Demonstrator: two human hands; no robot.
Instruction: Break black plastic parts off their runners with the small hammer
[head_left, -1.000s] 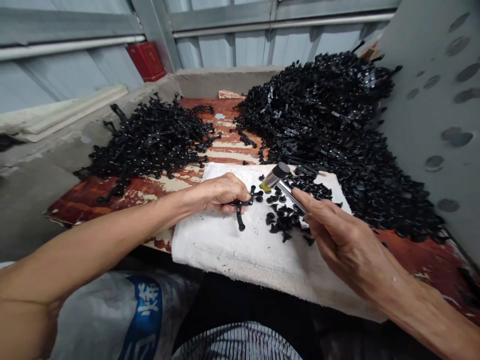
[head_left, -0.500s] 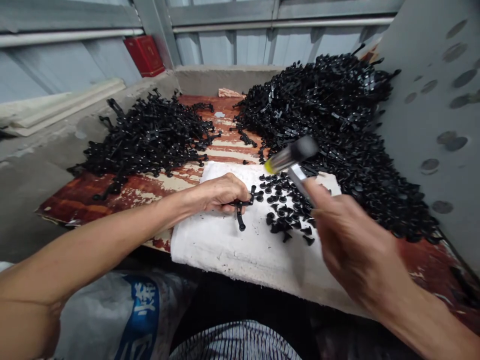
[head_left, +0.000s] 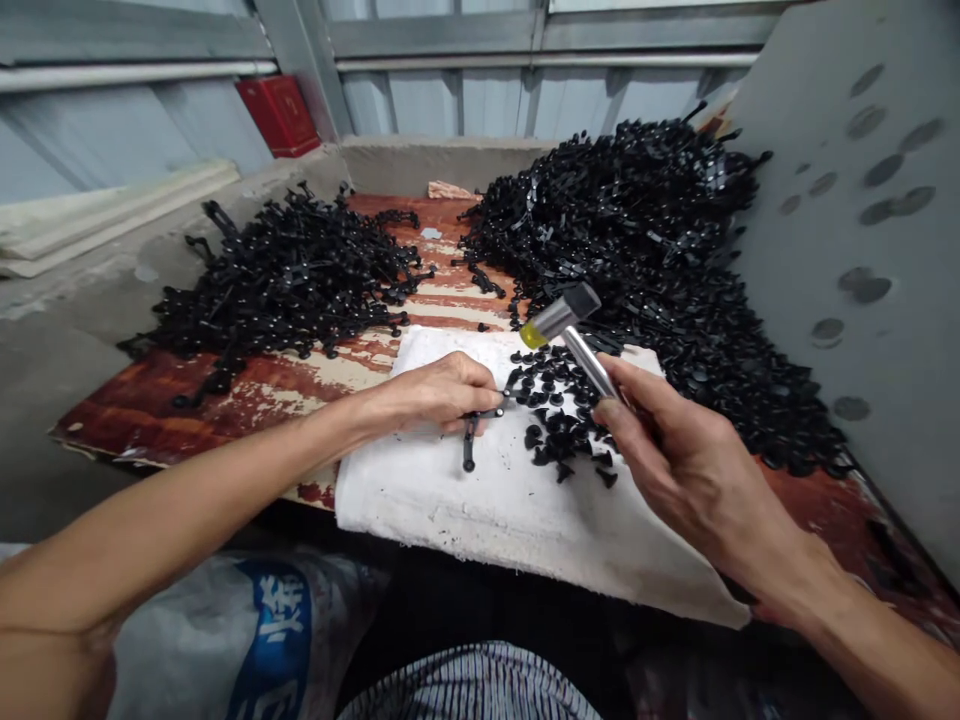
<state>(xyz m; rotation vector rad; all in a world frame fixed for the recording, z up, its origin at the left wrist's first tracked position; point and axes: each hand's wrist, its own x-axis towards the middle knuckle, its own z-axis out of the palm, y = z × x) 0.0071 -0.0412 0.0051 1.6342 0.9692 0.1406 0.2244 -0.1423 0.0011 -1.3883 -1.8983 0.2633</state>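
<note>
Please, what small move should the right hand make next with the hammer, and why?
Probably bring the hammer down onto the black plastic sprue that the left hand pins on the white cloth. The right hand holds its head raised above the loose black pieces.

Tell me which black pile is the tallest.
The big heap at back right, against the grey board. The left pile lies lower and flatter; the loose bits on the white pad are few.
</note>
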